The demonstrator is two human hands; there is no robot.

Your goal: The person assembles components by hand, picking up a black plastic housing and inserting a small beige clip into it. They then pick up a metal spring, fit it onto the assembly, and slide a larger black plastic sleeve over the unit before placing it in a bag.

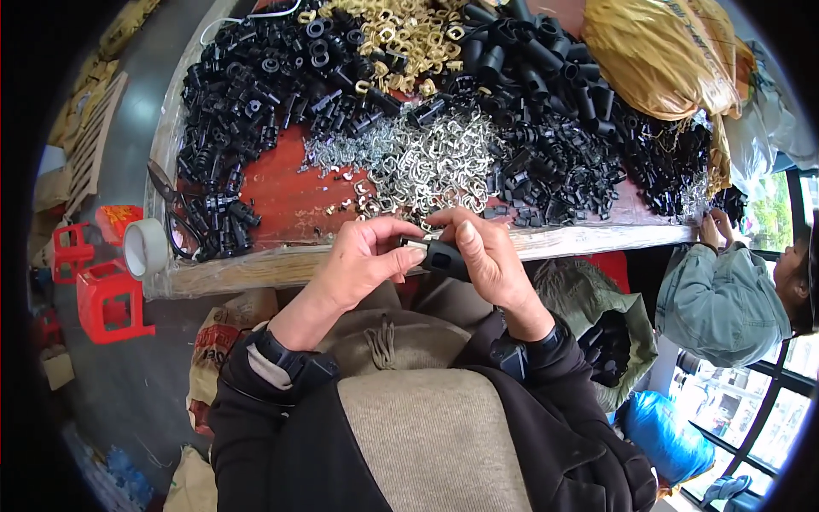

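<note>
Just over the table's near edge, both hands meet at a short black plastic part (pixel 444 258) shaped like a tube. My right hand (pixel 493 256) is closed around it, thumb raised along its outer side. My left hand (pixel 363 260) pinches its left end, where a small pale piece (pixel 415 245) shows by the thumb tip. Whether that piece is inside the part or only against it, I cannot tell. Beyond the hands lies a heap of bent silvery metal pieces (pixel 439 162), with small silvery screws or pins (pixel 345 154) to its left.
Black plastic parts (pixel 230 111) cover the table's left; brass-coloured rings (pixel 409 38) and black tubes (pixel 537 64) lie behind. Pliers (pixel 162 183) and a tape roll (pixel 146 248) sit at the left corner. A green sack (pixel 631 341) stands at right; another person (pixel 721 294) works there.
</note>
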